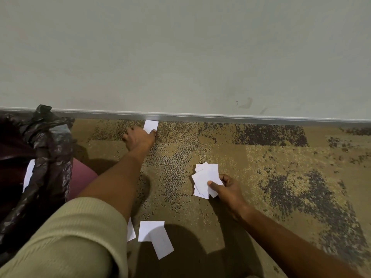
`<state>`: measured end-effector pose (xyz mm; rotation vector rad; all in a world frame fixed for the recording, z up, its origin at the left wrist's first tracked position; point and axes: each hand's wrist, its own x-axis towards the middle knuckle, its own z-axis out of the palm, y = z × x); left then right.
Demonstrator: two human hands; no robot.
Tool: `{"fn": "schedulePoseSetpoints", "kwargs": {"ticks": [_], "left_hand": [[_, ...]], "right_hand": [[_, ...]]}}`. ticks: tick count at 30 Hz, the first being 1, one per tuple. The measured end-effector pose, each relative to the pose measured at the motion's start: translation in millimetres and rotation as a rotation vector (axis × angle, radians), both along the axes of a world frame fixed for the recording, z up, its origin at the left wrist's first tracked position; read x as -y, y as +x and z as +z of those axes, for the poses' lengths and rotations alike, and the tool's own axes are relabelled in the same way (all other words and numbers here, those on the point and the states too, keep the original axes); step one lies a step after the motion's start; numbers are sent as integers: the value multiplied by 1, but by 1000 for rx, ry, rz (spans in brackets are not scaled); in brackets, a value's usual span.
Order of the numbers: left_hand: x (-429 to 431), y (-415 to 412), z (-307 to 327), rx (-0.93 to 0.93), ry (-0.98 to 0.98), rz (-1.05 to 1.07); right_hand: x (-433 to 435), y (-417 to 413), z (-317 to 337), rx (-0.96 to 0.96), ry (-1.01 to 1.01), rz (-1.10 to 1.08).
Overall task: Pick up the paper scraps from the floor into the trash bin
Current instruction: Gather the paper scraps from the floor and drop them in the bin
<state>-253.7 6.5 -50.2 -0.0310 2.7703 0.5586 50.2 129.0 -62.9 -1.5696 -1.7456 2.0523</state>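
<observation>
Already pinching the wall-side scrap [151, 126], left hand [138, 138] should lift its thin, limp edge, while right hand [226, 188] grips a stack [204, 180].

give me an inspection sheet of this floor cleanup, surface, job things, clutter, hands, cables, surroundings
surface: patterned carpet, tan with dark patches
job's things: one scrap at the baseboard; overlapping scraps near the bottom; a sliver beside the sleeve; trash bin at left, black liner, white paper inside
clutter: nothing seen
grippers: left hand touching the baseboard scrap; right hand holding a stack of scraps
cables: nothing seen
surroundings: pale wall with metal baseboard
</observation>
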Motion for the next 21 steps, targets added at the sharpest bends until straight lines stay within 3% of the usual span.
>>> {"fn": "schedulePoseSetpoints", "kwargs": {"ticks": [11, 21], "left_hand": [[-4, -7, 6, 20, -50, 26], [0, 9, 43, 96, 333, 221]], "right_hand": [[2, 1, 2, -10, 20, 32], [1, -3, 11, 0, -66, 27]]}}
